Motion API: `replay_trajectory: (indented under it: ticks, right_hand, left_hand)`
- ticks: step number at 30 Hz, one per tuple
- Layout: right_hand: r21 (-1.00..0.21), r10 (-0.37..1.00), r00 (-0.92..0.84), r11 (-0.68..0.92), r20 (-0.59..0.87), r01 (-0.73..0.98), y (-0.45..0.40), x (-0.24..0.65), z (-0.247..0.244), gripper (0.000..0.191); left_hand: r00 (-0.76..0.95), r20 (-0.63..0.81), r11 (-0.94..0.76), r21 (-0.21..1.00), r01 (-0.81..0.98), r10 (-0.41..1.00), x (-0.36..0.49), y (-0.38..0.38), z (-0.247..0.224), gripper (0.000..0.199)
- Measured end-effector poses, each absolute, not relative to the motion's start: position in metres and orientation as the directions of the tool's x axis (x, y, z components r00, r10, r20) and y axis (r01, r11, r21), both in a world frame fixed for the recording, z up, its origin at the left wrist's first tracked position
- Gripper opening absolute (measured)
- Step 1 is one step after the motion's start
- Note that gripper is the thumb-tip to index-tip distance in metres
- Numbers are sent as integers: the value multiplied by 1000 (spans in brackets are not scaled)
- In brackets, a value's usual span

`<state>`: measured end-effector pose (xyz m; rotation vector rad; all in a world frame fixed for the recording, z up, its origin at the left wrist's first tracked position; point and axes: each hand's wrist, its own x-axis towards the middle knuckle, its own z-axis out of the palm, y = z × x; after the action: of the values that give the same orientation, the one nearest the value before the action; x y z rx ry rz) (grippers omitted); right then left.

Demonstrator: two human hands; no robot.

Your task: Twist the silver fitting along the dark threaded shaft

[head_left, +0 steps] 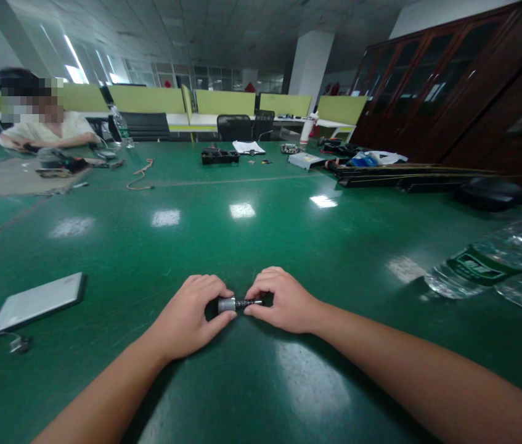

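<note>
A small metal part lies level between my hands, low over or on the green table (242,246). Its left end is a thick silver cylinder (227,304); a thin, dark, ridged shaft (243,303) runs out of it to the right. My left hand (196,314) has thumb and fingers closed round the cylinder. With a pinch of thumb and fingers, my right hand (281,299) grips the shaft near its right end. The fingertips of the two hands are a short gap apart.
At the left lies a white flat device (39,302) with a cable. Plastic bottles (477,265) lie at the right. Farther back are a rope piece (140,176), a black tray (220,156), a grey box (305,160) and dark strips (408,176). A person (48,117) sits at the far left.
</note>
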<state>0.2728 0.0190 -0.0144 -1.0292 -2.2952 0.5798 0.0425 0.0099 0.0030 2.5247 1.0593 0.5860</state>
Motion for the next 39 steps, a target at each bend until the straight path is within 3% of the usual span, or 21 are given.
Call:
replay_trajectory:
  ticks: [14,22,39]
  right_hand:
    - [-580,833,-473,544,287,606,21,275,-13,9]
    - [-584,910,-342,414,236,698,29,281,-14,5]
    - [-566,848,-446,525,286,636,26,278,-15,9]
  left_hand:
    - [605,224,-624,496,604,764,33,15,3,15]
    - [556,224,-581,516,629,801,25,21,2,15]
    - [594,256,-634,475,610,763,26,20,-1,20]
